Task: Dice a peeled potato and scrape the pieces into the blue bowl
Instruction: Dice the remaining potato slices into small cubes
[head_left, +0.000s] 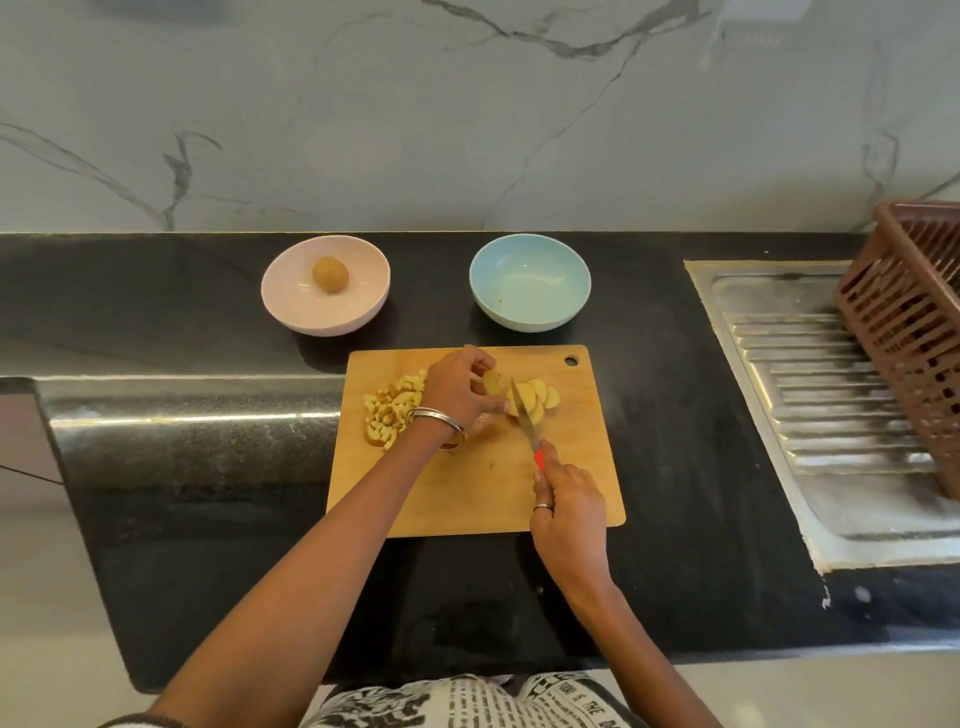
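Resting on the cutting board (467, 493), a potato piece (492, 383) is pinched by the left hand (457, 389) (slices (537, 397) beside it), while the knife (527, 423) is gripped by the right hand (569, 512).

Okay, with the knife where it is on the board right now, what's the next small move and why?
Probably press the knife down for another slice: the left hand holds the uncut potato end, the blade sits beside it, and finished slices lie right of it. The blue bowl is empty.

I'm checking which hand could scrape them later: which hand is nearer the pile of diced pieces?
Left. The left hand sits right beside the diced pieces, holding the potato. The right hand grips the knife farther off.
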